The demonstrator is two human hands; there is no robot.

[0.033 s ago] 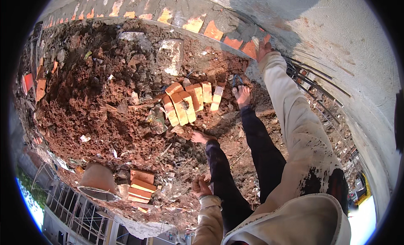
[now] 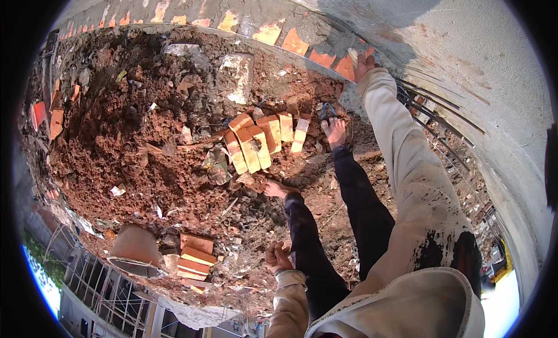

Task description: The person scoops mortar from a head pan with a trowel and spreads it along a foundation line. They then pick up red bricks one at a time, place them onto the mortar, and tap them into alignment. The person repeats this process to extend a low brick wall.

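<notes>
My right arm stretches far forward to a curved row of bricks set in grey mortar (image 2: 268,33). At the row's right end my right hand (image 2: 364,65) is closed, its fingers against a small pale piece (image 2: 353,55) that I cannot make out. Just below those fingers lies an orange brick (image 2: 344,68) of the row. My left hand (image 2: 278,257) hangs low beside my left leg, its fingers curled in with nothing visible in them. Ahead of my feet, several loose orange bricks (image 2: 256,141) lean together on the soil.
Rough plastered wall (image 2: 488,65) rises on the right. Dark bars (image 2: 433,114) stick out beneath my right arm. Loose red soil (image 2: 133,146) spreads left. At the lower left are a clay-coloured round container (image 2: 135,245), more stacked bricks (image 2: 196,256) and scaffolding (image 2: 110,297). My bare feet (image 2: 335,132) stand on uneven ground.
My right forearm has shifted very slightly at the brick row. Otherwise both hands and the bricks stay where they were.
</notes>
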